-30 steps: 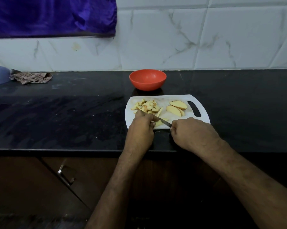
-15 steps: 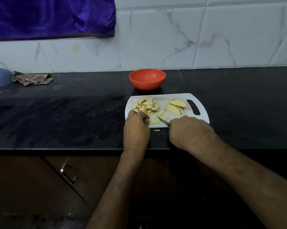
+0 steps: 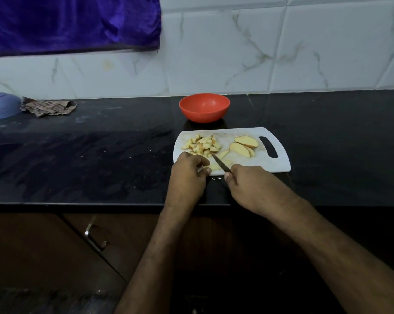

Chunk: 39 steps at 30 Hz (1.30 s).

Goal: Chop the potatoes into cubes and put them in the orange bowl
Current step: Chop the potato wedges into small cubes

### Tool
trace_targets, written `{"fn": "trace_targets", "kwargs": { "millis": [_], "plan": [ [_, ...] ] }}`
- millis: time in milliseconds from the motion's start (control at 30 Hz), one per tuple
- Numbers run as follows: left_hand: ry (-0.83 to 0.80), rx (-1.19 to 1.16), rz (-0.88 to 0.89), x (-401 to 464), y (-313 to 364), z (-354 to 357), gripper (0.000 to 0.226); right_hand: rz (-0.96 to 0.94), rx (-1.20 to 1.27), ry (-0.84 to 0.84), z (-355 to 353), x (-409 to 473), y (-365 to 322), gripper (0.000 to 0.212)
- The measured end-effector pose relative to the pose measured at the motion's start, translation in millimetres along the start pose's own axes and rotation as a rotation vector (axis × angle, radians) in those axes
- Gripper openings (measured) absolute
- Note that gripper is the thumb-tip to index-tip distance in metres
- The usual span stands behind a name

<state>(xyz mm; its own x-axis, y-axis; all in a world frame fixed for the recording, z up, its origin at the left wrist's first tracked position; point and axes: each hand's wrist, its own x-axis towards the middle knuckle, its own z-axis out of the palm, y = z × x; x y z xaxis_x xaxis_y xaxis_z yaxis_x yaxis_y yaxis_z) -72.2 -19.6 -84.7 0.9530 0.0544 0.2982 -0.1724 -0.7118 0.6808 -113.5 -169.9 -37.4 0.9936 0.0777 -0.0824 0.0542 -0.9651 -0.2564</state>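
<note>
A white cutting board (image 3: 273, 165) lies on the black counter. On its left part sits a pile of potato cubes (image 3: 204, 145); several potato slices (image 3: 243, 146) lie to the right, near the handle slot. My left hand (image 3: 188, 175) pins pale potato strips (image 3: 215, 166) at the board's front edge. My right hand (image 3: 252, 186) grips a knife (image 3: 221, 164), whose blade points up-left across the strips. The orange bowl (image 3: 204, 107) stands just behind the board, and I see nothing inside it.
A blue bowl (image 3: 2, 105) and a crumpled checked cloth (image 3: 47, 107) sit at the counter's far left. A purple cloth (image 3: 73, 21) hangs on the tiled wall. A cabinet handle (image 3: 94, 236) shows below the counter edge (image 3: 78, 203).
The knife blade has shifted slightly left along the strips, and my left hand has stayed pressed on them. The view has shifted slightly.
</note>
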Motion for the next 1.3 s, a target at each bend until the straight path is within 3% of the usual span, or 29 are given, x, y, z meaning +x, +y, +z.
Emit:
{"fn": "trace_targets", "kwargs": {
  "millis": [133,367,700,867,1100,1233,1300],
  "plan": [
    [-0.001,-0.008,0.054,-3,2,2,0.019,0.002,-0.04,-0.031,-1,-3,-12,0.035],
    [0.027,-0.058,0.01,-4,1,5,0.008,0.053,-0.149,-0.184,-8,0,-28,0.031],
    [0.032,-0.117,-0.034,-2,0,6,0.011,0.102,-0.224,-0.352,-30,18,-37,0.028],
    [0.03,-0.087,-0.012,-3,0,7,0.012,0.084,-0.159,-0.392,-25,4,-19,0.031],
    [0.066,-0.122,-0.001,-5,-2,4,0.012,0.043,-0.024,-0.265,-28,-17,0,0.028],
    [0.082,-0.128,0.0,-4,1,6,0.006,-0.002,0.106,0.249,-21,5,17,0.023],
    [0.064,-0.067,0.006,-3,6,8,0.008,-0.044,0.199,0.351,-12,24,23,0.017]
  ]
}}
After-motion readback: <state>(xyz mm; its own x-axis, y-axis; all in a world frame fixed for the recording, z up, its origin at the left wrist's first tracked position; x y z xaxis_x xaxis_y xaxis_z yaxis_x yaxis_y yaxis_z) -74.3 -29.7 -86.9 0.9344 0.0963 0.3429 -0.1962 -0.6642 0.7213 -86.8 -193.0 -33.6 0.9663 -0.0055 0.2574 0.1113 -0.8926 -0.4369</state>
